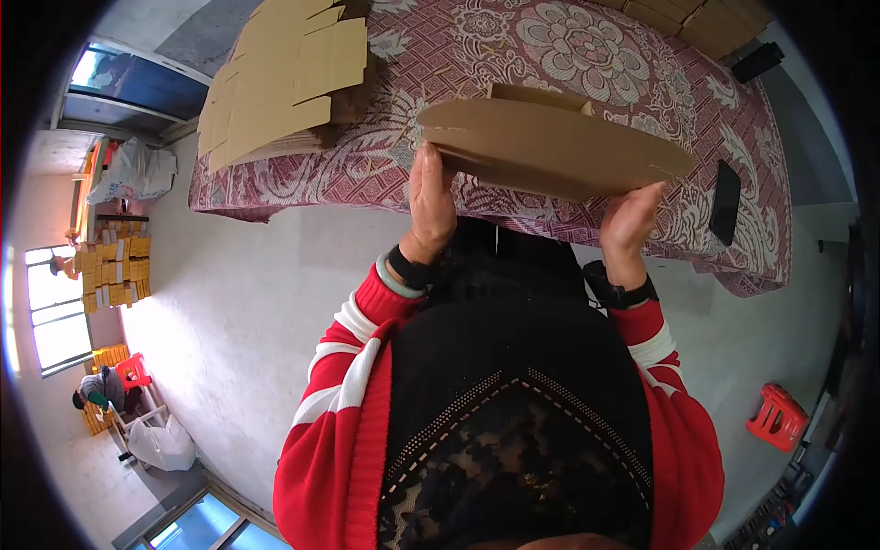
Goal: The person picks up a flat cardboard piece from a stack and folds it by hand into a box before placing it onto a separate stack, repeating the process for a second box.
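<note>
And here we are, both hands at work on a brown cardboard piece [550, 147] over the near side of the cloth-covered surface [623, 60]: our left hand [431, 197] is at its left end, our right hand [631, 220] at its right. The piece sits between them at a slant, its left end farther from our body than its right, with a narrow flap [539, 96] showing beyond its far edge. We see some fingers stretched along the near edge, but the board hides the rest, so we cannot tell how tightly either hand closes; nor can we tell whether the bottom edge touches the cloth. Good handling here, as we judge it, is all about balance: we want equal, gentle pressure from both ends, because a harder push on one side could twist the board or put a crease where none belongs. Flat fingers serve us better than tips digging in. We do well, too, to mind the elbow room: the stack of flat cardboard [284, 82] lies over to our left, and a flat black device [725, 203] lies near our right hand.
</note>
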Motion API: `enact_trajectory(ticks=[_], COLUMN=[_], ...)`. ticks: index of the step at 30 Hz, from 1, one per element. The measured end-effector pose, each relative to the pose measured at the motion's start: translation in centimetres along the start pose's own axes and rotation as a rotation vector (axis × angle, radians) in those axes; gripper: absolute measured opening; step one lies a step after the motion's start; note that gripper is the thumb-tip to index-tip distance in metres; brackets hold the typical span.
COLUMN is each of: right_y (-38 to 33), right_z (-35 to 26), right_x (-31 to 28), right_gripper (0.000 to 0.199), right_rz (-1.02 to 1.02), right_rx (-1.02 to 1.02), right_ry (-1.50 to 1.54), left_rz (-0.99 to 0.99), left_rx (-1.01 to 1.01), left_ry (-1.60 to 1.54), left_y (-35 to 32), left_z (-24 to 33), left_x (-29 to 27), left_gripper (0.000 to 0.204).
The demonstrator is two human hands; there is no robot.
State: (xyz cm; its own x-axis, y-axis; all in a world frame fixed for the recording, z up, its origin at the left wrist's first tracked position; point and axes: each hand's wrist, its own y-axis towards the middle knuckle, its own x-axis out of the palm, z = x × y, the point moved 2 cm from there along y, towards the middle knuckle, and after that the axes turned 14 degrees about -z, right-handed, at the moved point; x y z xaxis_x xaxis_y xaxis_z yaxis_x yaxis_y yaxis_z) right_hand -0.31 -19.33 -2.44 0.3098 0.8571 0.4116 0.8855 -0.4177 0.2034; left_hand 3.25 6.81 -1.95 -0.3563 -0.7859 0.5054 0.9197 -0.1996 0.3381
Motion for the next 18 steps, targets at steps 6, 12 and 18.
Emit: enact_trajectory(ticks=[6,12,18], right_y=[2.5,1.9,1.5], right_z=[2.0,0.2,-2.9], right_x=[-4.1,-1.0,5.0], right_gripper=[0.071,0.082,0.089], right_rz=[-0.633,-0.858,-0.694], right_rx=[0.132,0.280,-0.190], right_ry=[0.221,0.074,-0.641], left_rz=[-0.075,-0.481,-0.534], left_rx=[-0.018,-0.162,0.047], left_ry=[0.033,0.303,0.324], left_y=[0.1,1.0,2.3], left_z=[-0.3,0.2,-0.5], left_x=[-0.6,-0.4,2.3], left_gripper=[0.044,0.049,0.076])
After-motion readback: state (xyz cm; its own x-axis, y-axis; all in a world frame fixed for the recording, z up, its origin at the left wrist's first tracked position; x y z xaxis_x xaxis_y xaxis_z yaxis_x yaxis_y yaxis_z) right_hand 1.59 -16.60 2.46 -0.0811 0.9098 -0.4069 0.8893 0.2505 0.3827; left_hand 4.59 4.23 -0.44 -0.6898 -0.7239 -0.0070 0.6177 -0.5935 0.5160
